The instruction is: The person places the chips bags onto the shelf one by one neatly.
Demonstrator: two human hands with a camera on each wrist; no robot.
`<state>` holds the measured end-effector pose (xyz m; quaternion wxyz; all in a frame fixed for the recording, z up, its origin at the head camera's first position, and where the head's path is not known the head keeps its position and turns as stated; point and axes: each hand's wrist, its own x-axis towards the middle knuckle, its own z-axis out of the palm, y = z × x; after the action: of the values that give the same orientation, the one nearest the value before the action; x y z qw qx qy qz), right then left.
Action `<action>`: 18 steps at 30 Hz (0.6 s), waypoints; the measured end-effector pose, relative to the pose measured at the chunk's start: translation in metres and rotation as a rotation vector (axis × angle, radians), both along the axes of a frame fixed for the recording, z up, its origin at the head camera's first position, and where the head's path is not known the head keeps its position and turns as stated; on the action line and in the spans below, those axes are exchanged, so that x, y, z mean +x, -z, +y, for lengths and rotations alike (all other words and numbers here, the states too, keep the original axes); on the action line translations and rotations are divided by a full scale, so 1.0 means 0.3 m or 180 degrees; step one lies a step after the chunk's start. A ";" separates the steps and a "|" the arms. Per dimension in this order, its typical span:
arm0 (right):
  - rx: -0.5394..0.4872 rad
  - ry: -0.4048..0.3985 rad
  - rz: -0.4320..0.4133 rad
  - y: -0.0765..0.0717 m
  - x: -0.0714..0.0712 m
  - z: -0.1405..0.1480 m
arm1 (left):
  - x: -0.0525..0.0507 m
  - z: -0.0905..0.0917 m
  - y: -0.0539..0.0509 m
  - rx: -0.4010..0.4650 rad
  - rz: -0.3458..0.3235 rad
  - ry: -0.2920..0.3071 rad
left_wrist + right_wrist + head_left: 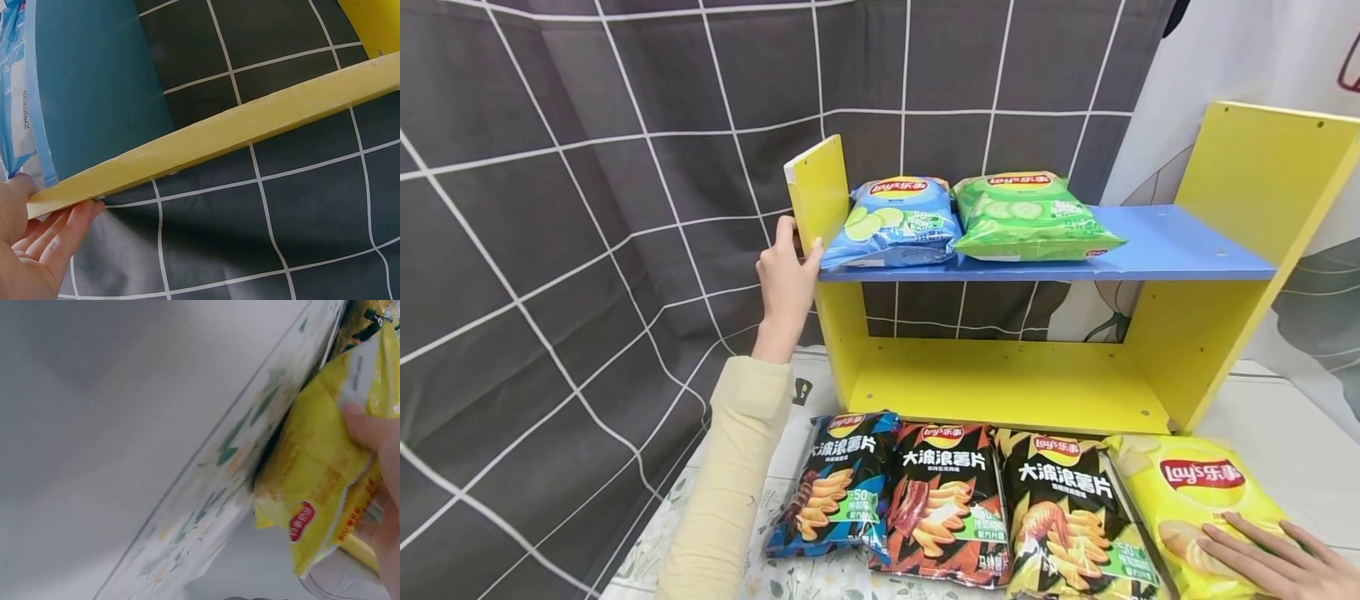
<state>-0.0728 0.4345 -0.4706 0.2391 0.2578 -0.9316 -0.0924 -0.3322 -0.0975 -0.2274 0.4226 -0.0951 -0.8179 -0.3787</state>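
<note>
Yellow chip bag (1206, 500) | right hand (1292, 567) holds it, fingers extended across front | left hand (785, 275) pinches yellow side panel (820, 187)

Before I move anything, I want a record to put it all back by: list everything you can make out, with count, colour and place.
Shelf: 1, yellow with blue upper level, behind the front row
Blue bag: 1, light blue, upper level, left
Green bag: 1, green, upper level, beside the blue one
Dark-blue bag: 1, blue and black, leftmost in front row
Red bag: 1, red and black, second
Gold bag: 1, black and gold, third
Yellow bag: 1, yellow, rightmost
Tabletop: 1, white, floral in front, under the row
Curtain: 1, dark grey with white grid, behind and left
Sleeve: 1, cream, left arm
Left grip: 1, bare, on shelf's left edge
Right grip: 1, bare, on yellow bag
</note>
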 end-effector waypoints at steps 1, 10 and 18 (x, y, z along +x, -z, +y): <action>-0.0032 -0.0032 0.0043 -0.009 0.002 -0.001 | -0.001 0.000 0.000 0.0002 0.0006 0.0006; -0.0373 0.0291 -0.0185 -0.035 0.024 -0.015 | 0.000 0.003 0.000 0.0004 -0.0020 0.0009; -0.0824 -0.0217 0.0027 -0.159 0.048 -0.076 | 0.001 -0.001 0.001 0.0003 -0.0031 -0.0005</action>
<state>-0.0585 0.4116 -0.4230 0.2773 0.2559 -0.9254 0.0358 -0.3320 -0.0979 -0.2278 0.4190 -0.0925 -0.8198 -0.3792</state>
